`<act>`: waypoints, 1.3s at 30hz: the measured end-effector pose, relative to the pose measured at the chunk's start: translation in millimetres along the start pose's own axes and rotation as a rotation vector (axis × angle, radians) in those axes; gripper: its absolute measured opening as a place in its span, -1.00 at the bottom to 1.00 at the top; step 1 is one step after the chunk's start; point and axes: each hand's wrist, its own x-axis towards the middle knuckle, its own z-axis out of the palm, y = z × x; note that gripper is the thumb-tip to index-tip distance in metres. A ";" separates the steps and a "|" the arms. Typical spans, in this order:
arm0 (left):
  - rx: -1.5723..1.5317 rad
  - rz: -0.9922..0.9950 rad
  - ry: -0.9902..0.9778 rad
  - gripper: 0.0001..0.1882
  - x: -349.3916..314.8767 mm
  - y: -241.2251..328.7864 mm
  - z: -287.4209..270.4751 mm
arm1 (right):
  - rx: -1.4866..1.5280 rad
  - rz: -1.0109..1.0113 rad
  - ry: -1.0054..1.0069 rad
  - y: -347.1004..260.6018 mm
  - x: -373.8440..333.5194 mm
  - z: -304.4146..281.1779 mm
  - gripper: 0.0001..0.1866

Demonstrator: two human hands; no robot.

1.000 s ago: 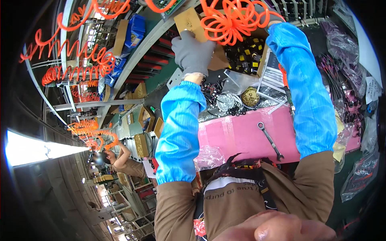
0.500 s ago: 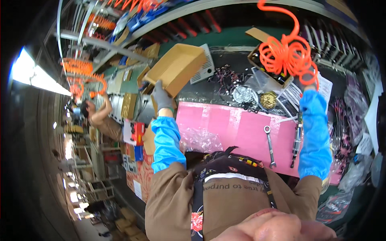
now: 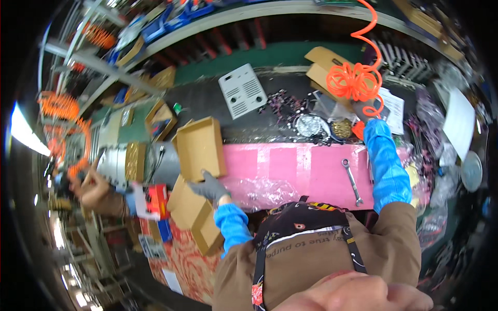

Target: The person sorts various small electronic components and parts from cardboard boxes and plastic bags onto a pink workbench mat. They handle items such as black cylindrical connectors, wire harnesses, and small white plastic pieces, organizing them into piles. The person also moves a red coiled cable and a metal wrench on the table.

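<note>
**While the left hand [image 3: 211,187] meets the open cardboard box [image 3: 198,146], the right hand [image 3: 363,110] is at the coiled hose [image 3: 353,83]**

Where the gray-gloved left hand reaches the box's near edge, its thumb and fingers are spread; whether they grip the wall cannot be determined. The box is located at the left end of the pink mat [image 3: 280,161], open side up. Two further cardboard cartons [image 3: 206,236] lie beside the left forearm.

The right hand (partly hidden by the orange hose) is also gloved; its finger state cannot be determined. A combination wrench [image 3: 353,182] rests on the mat, near the right sleeve [image 3: 386,160]. Clear plastic film [image 3: 267,193] lies along the mat's near edge. Beyond the mat, the slotted gray panel [image 3: 243,92] lies on the dark bench surface [image 3: 199,96], left of a dish of brass-colored parts [image 3: 341,128].
</note>
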 end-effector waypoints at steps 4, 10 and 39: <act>-0.152 0.203 -0.197 -0.31 5.1 53.8 15.5 | 0.173 0.089 0.029 -5.0 -28.6 -15.7 -0.73; -0.515 0.254 -0.936 -0.44 -49.0 166.0 131.8 | 0.281 0.117 0.076 -9.9 -30.8 -26.3 -0.71; -0.291 -0.150 -2.052 -0.37 -195.3 228.1 436.2 | 0.536 0.122 -0.087 6.5 57.1 -20.2 -0.61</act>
